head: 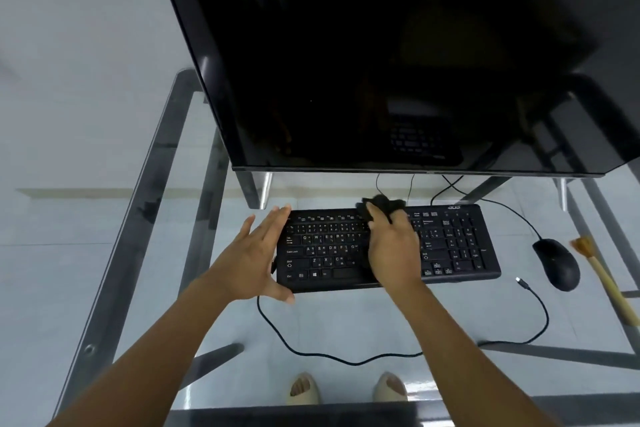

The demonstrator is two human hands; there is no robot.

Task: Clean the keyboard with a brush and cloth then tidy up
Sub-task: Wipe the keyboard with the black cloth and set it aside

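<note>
A black keyboard (453,246) lies on the glass desk below the monitor. My right hand (393,250) rests over the keyboard's middle and grips a black cloth (382,203) that bunches out past the fingers at the top row of keys. At the keyboard's left end, my left hand (258,253) lies with fingers straight along the edge and thumb at the front corner. A brush (604,274) with a pale wooden handle and orange-brown bristles lies on the desk at the far right.
A large dark monitor (381,62) stands close behind the keyboard on metal feet. A black mouse (557,263) sits right of the keyboard, next to the brush. A loose black cable (346,359) loops across the glass desk (104,253) in front. My feet show through the glass.
</note>
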